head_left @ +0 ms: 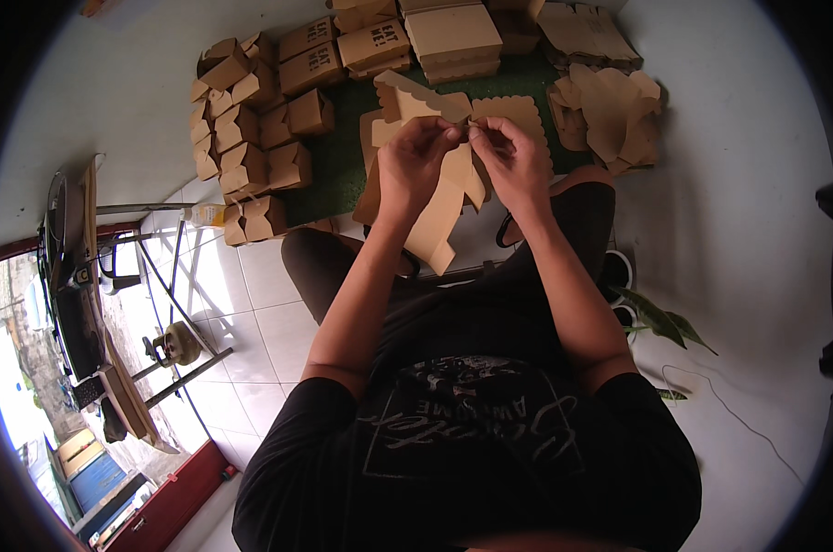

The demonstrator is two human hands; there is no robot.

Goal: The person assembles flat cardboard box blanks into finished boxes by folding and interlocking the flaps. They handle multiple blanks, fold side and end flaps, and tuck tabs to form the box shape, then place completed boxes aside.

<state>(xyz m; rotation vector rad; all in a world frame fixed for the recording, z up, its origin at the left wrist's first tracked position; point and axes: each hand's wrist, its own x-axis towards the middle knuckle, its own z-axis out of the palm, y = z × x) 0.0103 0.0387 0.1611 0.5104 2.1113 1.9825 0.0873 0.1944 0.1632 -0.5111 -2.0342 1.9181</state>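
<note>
A brown cardboard box blank (446, 204), partly unfolded with scalloped flaps, hangs in front of me over the green mat. My left hand (415, 164) pinches its upper part with thumb and forefinger. Close beside it, my right hand (516, 168) is closed in a similar pinch at the same spot. The fingertips of both hands nearly meet, and they hide the exact fold between them. Behind the hands lies another flat scalloped cardboard piece (518, 115).
Folded small boxes (243, 158) stand in rows at the left of the green mat (338, 175). Larger boxes (451, 39) are stacked at the back. Flat cardboard blanks (612, 115) are piled at the right. A leafy plant (660, 320) stands by my right leg.
</note>
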